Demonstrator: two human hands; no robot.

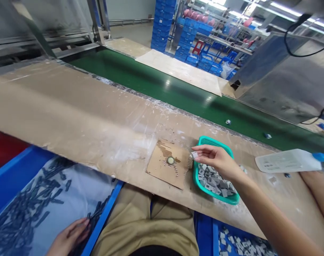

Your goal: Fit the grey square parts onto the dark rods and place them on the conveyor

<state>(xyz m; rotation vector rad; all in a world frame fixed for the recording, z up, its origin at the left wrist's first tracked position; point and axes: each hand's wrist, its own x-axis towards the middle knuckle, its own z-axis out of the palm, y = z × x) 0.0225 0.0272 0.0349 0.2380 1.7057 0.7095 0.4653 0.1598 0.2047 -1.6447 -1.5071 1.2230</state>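
Observation:
My left hand [72, 234] reaches into a blue bin [112, 202] at the lower left, its fingers closed at the tips on a small dark strip-shaped piece [88, 215]. Many similar dark pieces [20, 213] lie loose on the bin's whitish lining. Over the left side of a green basket [235, 200], my right hand [214, 158] pinches a small light grey block [194, 155] between thumb and fingers. Grey blocks [215, 181] fill the basket below it. Left of that hand, a cardboard sheet [158, 167] carries a round, pale-centred disc [171, 160] and wet-looking marks.
Beyond the brown worktop [71, 103] runs a green conveyor belt [140, 76] bearing a few small pieces. A translucent bottle with a blue cap [287, 160] lies at right, by another person's arm [318, 192]. Another blue bin [217, 238] of light pieces sits below the table edge.

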